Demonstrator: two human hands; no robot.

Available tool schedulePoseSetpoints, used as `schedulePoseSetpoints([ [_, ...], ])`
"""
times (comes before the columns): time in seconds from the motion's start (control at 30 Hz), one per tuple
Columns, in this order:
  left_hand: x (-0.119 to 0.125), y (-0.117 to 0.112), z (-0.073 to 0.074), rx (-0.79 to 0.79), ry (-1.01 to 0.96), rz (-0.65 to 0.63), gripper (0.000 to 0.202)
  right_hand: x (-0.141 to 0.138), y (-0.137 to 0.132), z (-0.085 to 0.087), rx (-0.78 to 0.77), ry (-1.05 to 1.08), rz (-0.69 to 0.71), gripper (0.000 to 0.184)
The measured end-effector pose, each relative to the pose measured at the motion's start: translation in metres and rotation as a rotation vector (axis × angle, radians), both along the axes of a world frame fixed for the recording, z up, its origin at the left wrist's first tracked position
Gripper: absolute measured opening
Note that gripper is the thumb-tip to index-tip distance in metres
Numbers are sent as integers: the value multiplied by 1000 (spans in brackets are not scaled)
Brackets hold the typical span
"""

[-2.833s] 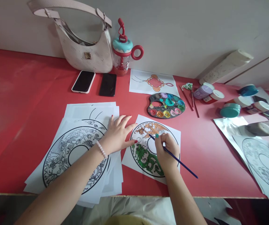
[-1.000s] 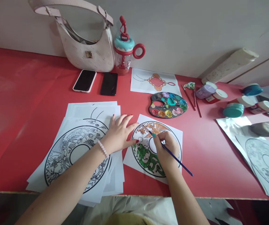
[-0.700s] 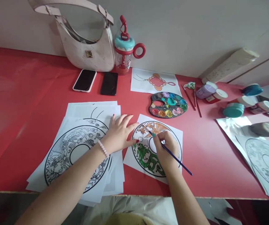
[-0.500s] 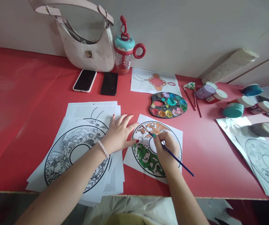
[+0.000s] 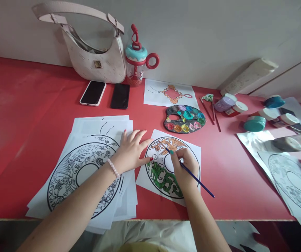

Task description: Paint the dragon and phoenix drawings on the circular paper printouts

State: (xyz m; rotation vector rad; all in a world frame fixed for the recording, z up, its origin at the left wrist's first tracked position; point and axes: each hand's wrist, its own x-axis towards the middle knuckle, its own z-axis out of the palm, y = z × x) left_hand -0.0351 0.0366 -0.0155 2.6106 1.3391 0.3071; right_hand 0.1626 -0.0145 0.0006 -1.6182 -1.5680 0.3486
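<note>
My right hand (image 5: 186, 166) grips a blue paintbrush (image 5: 200, 182), its tip at the orange-painted bird on a round printed drawing (image 5: 192, 194). A green-painted dragon fills the lower part of that sheet. With fingers spread, my left hand (image 5: 132, 150) lies flat across the stack of outline drawings (image 5: 42, 201) and the left edge of the painted sheet. A pale bead bracelet circles the left wrist. Behind the sheet sits a dark paint palette (image 5: 184, 119) with several colours in its wells.
Two phones (image 5: 120, 96) lie at the back, before a white handbag (image 5: 98, 70) and a cup (image 5: 136, 64) with a red handle. A knot drawing (image 5: 153, 99) lies behind the palette. Paint jars (image 5: 254, 124), loose brushes (image 5: 207, 111) and another drawing (image 5: 276, 189) are at right.
The whole view has shifted slightly, with things sitting a little further left and lower. The brush tip stays at the orange bird, and both hands keep nearly the same pose.
</note>
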Motion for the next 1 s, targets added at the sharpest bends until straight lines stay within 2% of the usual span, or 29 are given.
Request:
schedulePoseSetpoints([
  [0.2,1,-1,1,9,3,1,59,2,2,-2,-52,-36,33,25],
  [0.53,0,0,0,-10,5,4,65,-1,0,3,6,-35,53,30],
  [0.83,0,0,0,-21,-3,5,64,-1,0,0,8,-26,104,31],
  [1.0,0,0,0,-17,10,-2,69,1,-2,-4,74,71,47,32],
])
